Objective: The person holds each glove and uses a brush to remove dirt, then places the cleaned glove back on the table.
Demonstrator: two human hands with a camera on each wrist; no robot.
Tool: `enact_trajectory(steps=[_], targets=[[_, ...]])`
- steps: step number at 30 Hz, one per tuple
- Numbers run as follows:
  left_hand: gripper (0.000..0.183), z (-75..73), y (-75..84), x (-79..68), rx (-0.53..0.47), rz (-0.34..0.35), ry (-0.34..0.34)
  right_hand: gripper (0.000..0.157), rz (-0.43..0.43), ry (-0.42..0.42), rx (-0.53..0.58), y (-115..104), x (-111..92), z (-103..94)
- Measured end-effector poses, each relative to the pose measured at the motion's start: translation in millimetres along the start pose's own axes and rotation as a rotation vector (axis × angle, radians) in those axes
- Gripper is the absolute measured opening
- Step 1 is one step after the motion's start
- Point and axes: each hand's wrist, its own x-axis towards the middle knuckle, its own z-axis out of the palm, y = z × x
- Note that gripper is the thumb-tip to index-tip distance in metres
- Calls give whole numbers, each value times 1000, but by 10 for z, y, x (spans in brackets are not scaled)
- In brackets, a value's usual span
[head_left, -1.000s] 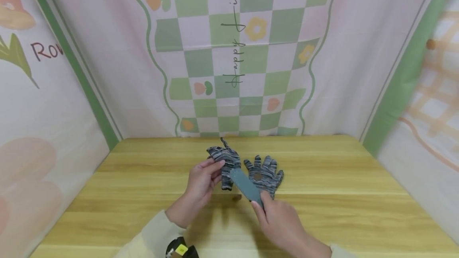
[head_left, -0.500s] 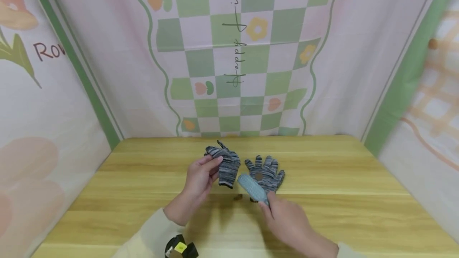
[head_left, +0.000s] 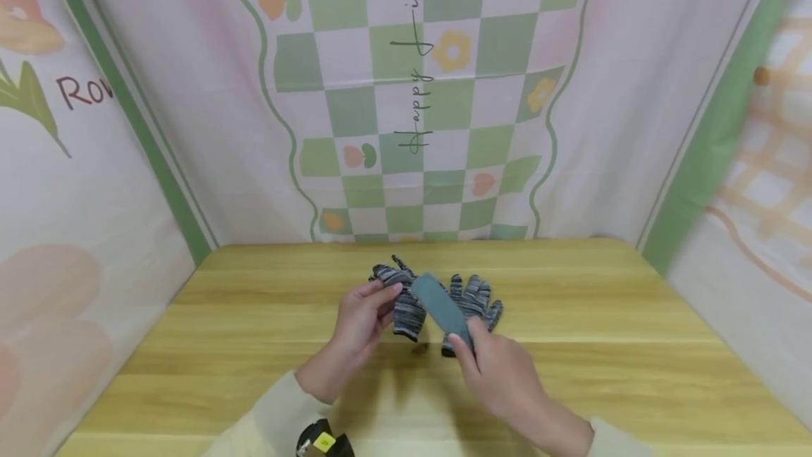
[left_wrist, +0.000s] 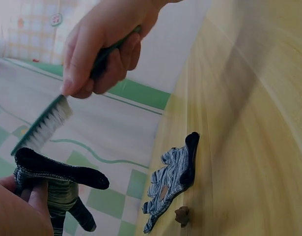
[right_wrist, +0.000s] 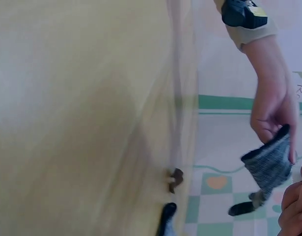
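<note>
My left hand (head_left: 358,319) pinches a grey-and-black striped knit glove (head_left: 409,316) above the table, its cuff hanging toward me. In my right hand (head_left: 501,376) is a scrubbing brush (head_left: 442,307), gripped by its handle. Its blue-green back faces up in the head view, overlapping the held glove's right side. White bristles (left_wrist: 50,124) show in the left wrist view, close above the black cuff (left_wrist: 57,169). A second matching glove (head_left: 477,296) lies flat on the table, partly behind the brush. A brown patch (left_wrist: 163,191) marks it.
A small brown lump (left_wrist: 182,216) lies on the wooden table (head_left: 254,344) near the flat glove's cuff. Patterned curtains (head_left: 406,90) enclose the table at the back and both sides. A black device with a yellow label (head_left: 323,441) sits at my left wrist.
The brush swung down right, away from the held glove, half a second ago. Now it is back up and left over the glove. The held glove shifted slightly; the flat glove stayed put.
</note>
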Motion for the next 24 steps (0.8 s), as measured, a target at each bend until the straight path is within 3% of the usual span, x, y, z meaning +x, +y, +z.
enact_trajectory(steps=[6,24], targets=[[20,10,6,-1,-11,0,13,20,-10,-16,-24,1,-43,119],[6,-23,23,12,-40,28,31,20,31,-108,-23,57,-140,201]])
